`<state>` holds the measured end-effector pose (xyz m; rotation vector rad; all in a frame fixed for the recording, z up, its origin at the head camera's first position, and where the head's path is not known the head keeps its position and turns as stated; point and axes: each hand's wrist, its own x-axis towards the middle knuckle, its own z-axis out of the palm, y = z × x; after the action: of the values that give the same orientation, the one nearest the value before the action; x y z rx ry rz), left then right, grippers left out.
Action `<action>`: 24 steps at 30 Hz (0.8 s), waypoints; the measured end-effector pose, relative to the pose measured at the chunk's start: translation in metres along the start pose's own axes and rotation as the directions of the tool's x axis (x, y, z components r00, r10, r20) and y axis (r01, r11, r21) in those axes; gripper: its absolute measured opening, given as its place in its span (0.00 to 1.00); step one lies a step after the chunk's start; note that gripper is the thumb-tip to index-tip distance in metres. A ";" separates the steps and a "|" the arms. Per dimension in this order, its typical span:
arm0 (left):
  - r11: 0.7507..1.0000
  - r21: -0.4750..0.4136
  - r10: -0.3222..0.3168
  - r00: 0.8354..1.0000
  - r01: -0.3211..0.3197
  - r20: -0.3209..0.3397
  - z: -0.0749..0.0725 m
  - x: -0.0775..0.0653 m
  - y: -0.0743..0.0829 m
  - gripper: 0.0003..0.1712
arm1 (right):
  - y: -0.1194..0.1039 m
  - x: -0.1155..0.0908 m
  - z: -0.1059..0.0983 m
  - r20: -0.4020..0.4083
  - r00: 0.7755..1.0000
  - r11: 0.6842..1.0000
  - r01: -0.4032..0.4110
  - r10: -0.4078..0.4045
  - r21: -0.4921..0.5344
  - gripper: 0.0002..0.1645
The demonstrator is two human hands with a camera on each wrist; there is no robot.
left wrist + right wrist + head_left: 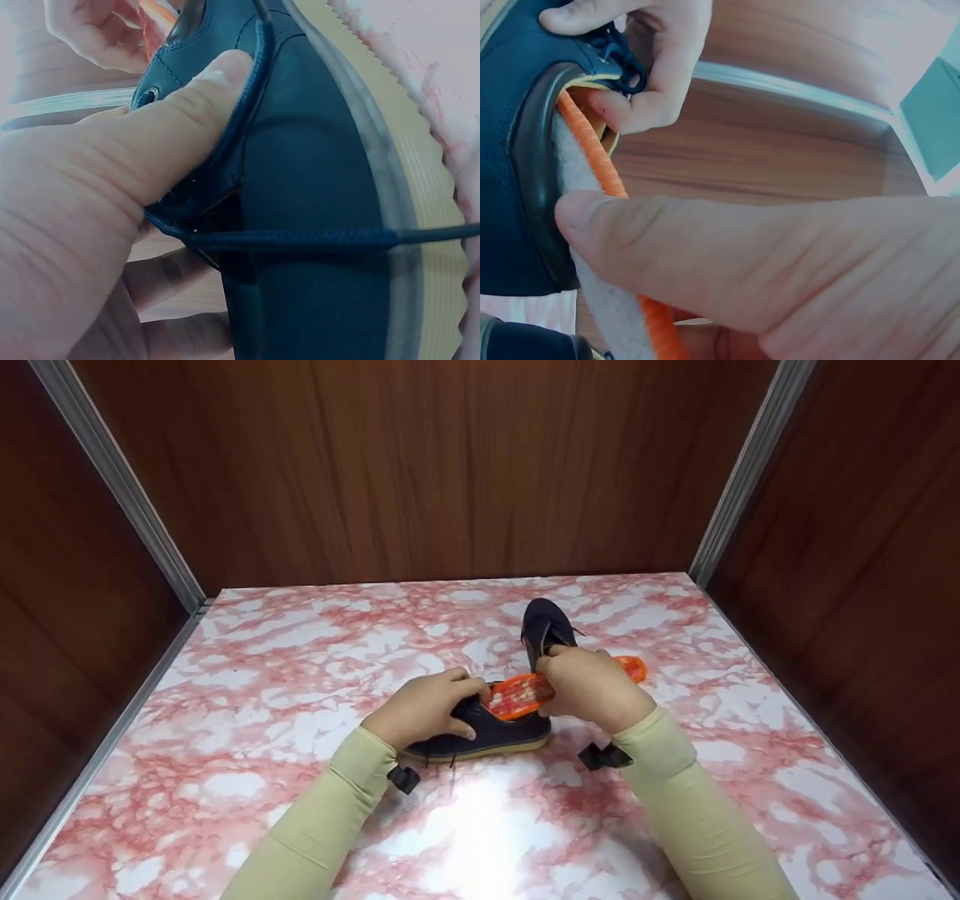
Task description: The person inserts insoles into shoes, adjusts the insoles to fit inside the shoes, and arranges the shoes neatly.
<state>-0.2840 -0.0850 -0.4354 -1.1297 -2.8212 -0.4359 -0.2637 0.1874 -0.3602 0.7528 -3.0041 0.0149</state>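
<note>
A navy lace-up shoe [502,735] with a tan sole lies on the table, its opening toward the right. My left hand [431,707] grips it around the lacing, and in the left wrist view the thumb [202,105] lies against the lace. An insole [521,695] with an orange edge and a red patterned face has one end inside the shoe opening. My right hand [592,690] holds the insole near its middle, and the other end sticks out to the right. The right wrist view shows its grey underside [574,161] beside the heel collar; the inserted tip is hidden.
A second navy shoe [547,622] stands just behind the right hand, toe pointing away. The table [262,720] has a red and white marbled top. Brown wood-grain panels [450,472] with metal corner posts enclose its back and sides.
</note>
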 end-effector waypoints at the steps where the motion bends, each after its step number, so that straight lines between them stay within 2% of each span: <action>1: 1.000 0.002 -0.002 1.000 0.002 0.001 0.000 0.000 0.000 0.32 | -0.001 0.001 0.000 -0.005 1.000 1.000 0.005 -0.005 -0.005 0.25; 9: 1.000 0.000 -0.007 1.000 0.007 -0.015 0.002 -0.002 -0.001 0.30 | -0.005 0.005 0.005 -0.038 0.998 0.999 0.040 -0.041 -0.026 0.25; 16: 1.000 0.000 -0.001 1.000 0.001 -0.019 0.002 -0.002 -0.002 0.31 | 0.000 0.005 0.001 0.044 0.999 0.999 0.005 -0.007 0.046 0.30; 24: 1.000 0.014 0.013 1.000 -0.013 -0.021 0.002 -0.001 0.000 0.31 | 0.006 0.001 -0.003 0.008 1.000 0.999 0.024 -0.024 0.035 0.22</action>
<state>-0.2831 -0.0848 -0.4374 -1.1329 -2.7927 -0.4244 -0.2669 0.1924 -0.3572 0.7938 -3.0100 0.0637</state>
